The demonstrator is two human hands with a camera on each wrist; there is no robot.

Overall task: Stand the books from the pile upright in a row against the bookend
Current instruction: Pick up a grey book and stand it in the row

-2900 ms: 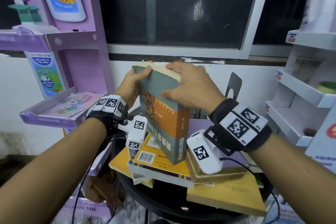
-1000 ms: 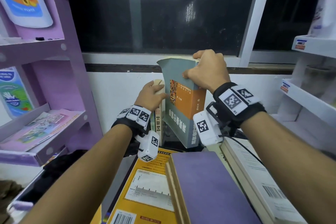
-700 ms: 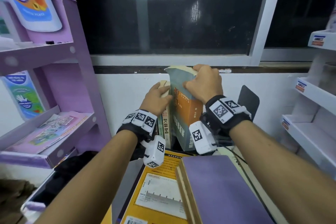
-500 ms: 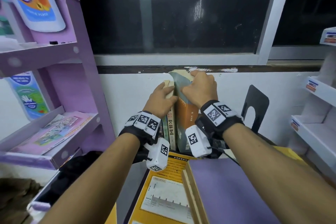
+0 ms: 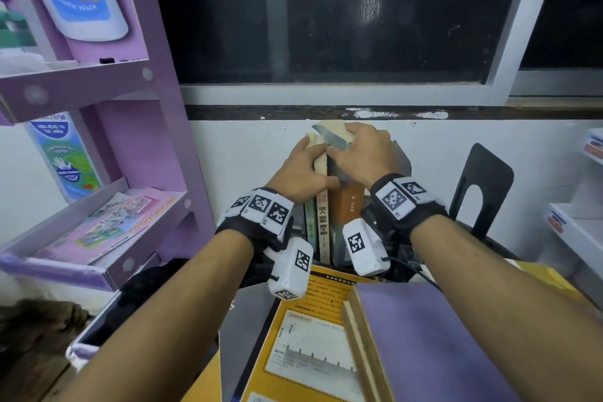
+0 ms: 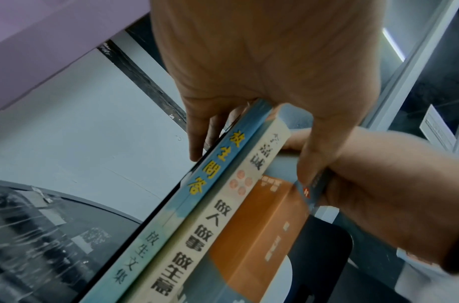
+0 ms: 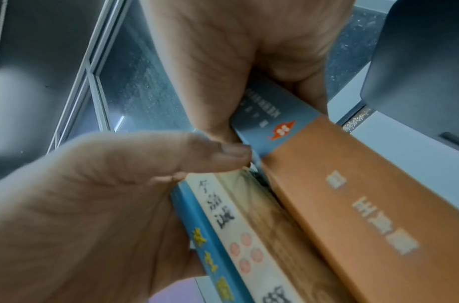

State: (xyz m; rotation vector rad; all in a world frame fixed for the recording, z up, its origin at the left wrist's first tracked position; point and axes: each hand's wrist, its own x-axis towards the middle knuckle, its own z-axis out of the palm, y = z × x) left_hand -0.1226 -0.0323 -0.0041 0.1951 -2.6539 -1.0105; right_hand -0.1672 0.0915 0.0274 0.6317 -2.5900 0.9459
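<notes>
A thin blue book (image 5: 310, 229) and a cream book (image 5: 322, 225) stand upright at the back of the table. My left hand (image 5: 305, 168) grips their tops, fingers on the blue side and thumb across the cream spine (image 6: 249, 166). A thick grey-and-orange book (image 5: 346, 206) stands right beside the cream one, its spine (image 7: 352, 205) towards me. My right hand (image 5: 357, 152) grips its top, thumb on the left, fingers over the far side (image 7: 264, 110). A black bookend (image 5: 479, 192) stands apart to the right.
In front lies the pile: a yellow book (image 5: 306, 343) and a purple book (image 5: 427, 346) on other volumes. A purple display shelf (image 5: 98, 238) stands close on the left, white shelves (image 5: 574, 232) on the right, and a wall with a window behind.
My right hand has swung the grey-and-orange book from a tilt to upright against the cream book. My left hand has stayed on the standing books.
</notes>
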